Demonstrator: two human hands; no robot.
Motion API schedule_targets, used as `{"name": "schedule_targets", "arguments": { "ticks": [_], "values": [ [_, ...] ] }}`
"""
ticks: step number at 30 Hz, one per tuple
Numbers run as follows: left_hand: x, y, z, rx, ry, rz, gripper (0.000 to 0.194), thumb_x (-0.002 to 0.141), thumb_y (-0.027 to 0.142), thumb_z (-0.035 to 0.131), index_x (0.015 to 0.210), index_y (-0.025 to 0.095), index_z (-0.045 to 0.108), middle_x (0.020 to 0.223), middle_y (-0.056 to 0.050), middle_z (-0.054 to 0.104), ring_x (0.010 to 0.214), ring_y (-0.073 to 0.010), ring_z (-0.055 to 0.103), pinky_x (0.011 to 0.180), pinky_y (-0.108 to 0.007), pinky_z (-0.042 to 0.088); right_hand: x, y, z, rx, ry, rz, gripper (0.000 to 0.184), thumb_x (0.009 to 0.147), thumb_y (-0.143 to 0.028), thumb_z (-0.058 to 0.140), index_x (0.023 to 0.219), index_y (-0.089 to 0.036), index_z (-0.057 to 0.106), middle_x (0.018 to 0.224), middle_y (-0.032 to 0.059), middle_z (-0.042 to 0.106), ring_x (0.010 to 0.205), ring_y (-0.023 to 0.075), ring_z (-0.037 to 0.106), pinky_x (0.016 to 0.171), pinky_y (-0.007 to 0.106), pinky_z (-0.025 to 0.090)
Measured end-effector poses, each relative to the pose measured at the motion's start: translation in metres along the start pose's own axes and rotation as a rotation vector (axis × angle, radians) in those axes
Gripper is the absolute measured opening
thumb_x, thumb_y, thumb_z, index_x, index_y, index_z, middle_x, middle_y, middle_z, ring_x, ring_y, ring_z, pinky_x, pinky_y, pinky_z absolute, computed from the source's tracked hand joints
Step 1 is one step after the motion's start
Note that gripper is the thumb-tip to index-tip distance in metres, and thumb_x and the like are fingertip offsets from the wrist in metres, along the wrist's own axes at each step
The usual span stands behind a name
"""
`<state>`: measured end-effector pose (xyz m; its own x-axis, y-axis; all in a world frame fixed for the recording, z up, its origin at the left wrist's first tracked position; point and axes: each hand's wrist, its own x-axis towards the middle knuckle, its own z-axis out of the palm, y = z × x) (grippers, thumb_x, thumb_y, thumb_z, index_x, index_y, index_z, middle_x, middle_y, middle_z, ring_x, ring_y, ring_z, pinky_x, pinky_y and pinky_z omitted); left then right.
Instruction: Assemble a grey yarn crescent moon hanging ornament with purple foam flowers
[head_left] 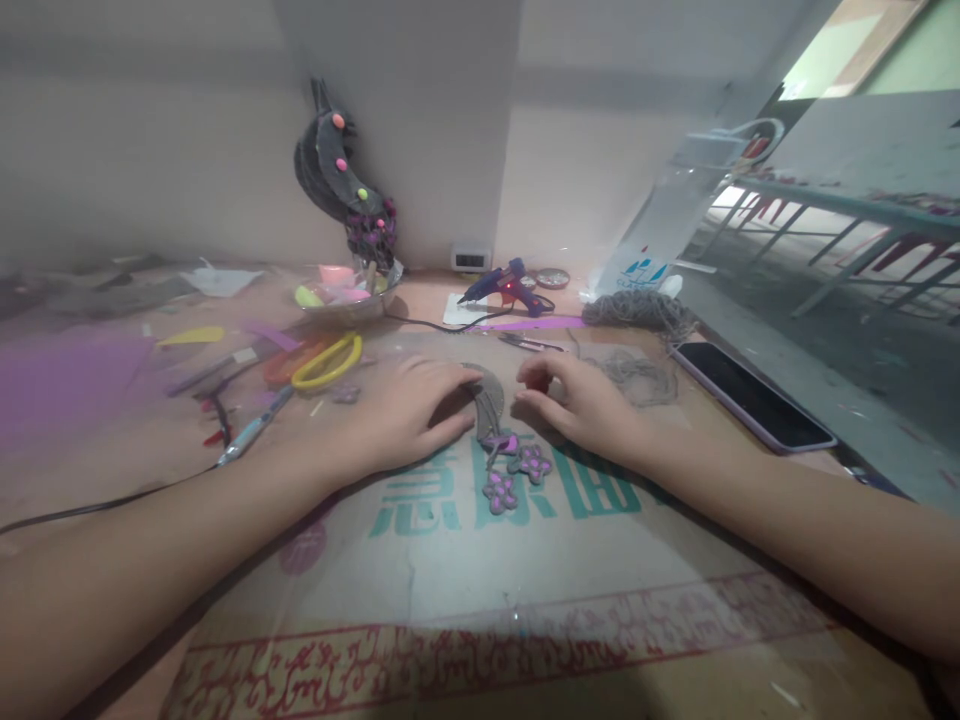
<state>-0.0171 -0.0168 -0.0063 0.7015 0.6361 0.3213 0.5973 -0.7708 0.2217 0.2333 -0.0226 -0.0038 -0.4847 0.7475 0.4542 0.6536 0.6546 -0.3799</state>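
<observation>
A grey crescent-shaped ornament (491, 395) wrapped in yarn lies on the table in front of me. From its lower end hang small grey-and-purple flowers (501, 490) on cords. My left hand (424, 405) grips the crescent's left side, with fingertips on its upper edge and the thumb lower down. To the right of the crescent is my right hand (574, 395), apart from it. Its thumb and index finger curve with a gap between them, and I see nothing held there; the other fingers are partly hidden.
Behind my hands lie a blue glue gun (510, 287) with its red light on, small scissors (532, 342) and a ball of grey yarn (645, 312). A phone (750, 395) lies right. Yellow-handled scissors (328, 362), a pen (255, 425) and a bowl (352, 305) are left.
</observation>
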Motion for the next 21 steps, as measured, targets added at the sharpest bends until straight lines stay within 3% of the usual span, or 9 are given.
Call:
{"name": "schedule_targets", "arguments": {
  "ticks": [1, 3, 9, 15, 18, 21],
  "values": [
    [0.0001, 0.0002, -0.0001, 0.002, -0.005, -0.005, 0.039, 0.093, 0.036, 0.051, 0.128, 0.019, 0.054, 0.126, -0.011, 0.064, 0.116, -0.028, 0.058, 0.1, -0.046, 0.042, 0.0003, -0.0004, -0.0006, 0.022, 0.023, 0.048, 0.006, 0.087, -0.024, 0.062, 0.088, -0.018, 0.063, 0.077, 0.0026, 0.067, 0.069, 0.0154, 0.059, 0.064, 0.027, 0.044],
    [0.0003, 0.0004, -0.0002, 0.006, -0.005, -0.009, 0.039, 0.093, 0.036, 0.051, 0.128, 0.02, 0.054, 0.127, -0.011, 0.064, 0.116, -0.0284, 0.058, 0.099, -0.046, 0.042, 0.0009, -0.0009, -0.0017, 0.067, 0.042, 0.104, 0.011, 0.085, -0.023, 0.064, 0.076, -0.019, 0.059, 0.072, 0.001, 0.067, 0.066, 0.0147, 0.06, 0.061, 0.026, 0.043],
    [0.0003, -0.0005, 0.0003, 0.003, -0.005, -0.009, 0.039, 0.092, 0.035, 0.052, 0.128, 0.02, 0.054, 0.126, -0.01, 0.064, 0.115, -0.0281, 0.058, 0.099, -0.046, 0.043, 0.0008, 0.0002, -0.0022, 0.162, -0.029, 0.151, 0.011, 0.091, -0.022, 0.056, 0.081, -0.02, 0.061, 0.072, 0.0007, 0.072, 0.065, 0.015, 0.066, 0.06, 0.026, 0.046],
    [-0.001, 0.001, -0.0016, 0.035, 0.052, 0.073, 0.031, 0.092, 0.029, 0.053, 0.121, 0.02, 0.06, 0.129, -0.01, 0.063, 0.118, -0.0273, 0.056, 0.101, -0.045, 0.042, 0.0002, 0.0052, 0.0009, 0.02, -0.031, -0.012, 0.016, 0.09, -0.014, 0.052, 0.093, -0.019, 0.066, 0.09, 0.0055, 0.074, 0.083, 0.0183, 0.068, 0.073, 0.03, 0.049],
    [-0.0021, 0.004, -0.0034, 0.053, 0.109, 0.159, 0.022, 0.094, 0.026, 0.05, 0.109, 0.019, 0.064, 0.121, -0.008, 0.067, 0.117, -0.0245, 0.057, 0.102, -0.042, 0.042, 0.0008, 0.0064, 0.0018, -0.004, -0.019, -0.071, 0.019, 0.091, -0.014, 0.049, 0.096, -0.018, 0.067, 0.091, 0.0066, 0.073, 0.086, 0.0188, 0.067, 0.076, 0.031, 0.05],
    [-0.003, 0.0068, -0.0043, 0.051, 0.117, 0.176, 0.021, 0.095, 0.025, 0.049, 0.11, 0.02, 0.063, 0.116, -0.007, 0.069, 0.113, -0.0226, 0.059, 0.103, -0.041, 0.041, 0.0013, 0.0064, 0.0016, -0.011, -0.014, -0.088, 0.019, 0.092, -0.016, 0.049, 0.098, -0.017, 0.067, 0.092, 0.0073, 0.073, 0.086, 0.0194, 0.066, 0.077, 0.032, 0.05]
  ]
}}
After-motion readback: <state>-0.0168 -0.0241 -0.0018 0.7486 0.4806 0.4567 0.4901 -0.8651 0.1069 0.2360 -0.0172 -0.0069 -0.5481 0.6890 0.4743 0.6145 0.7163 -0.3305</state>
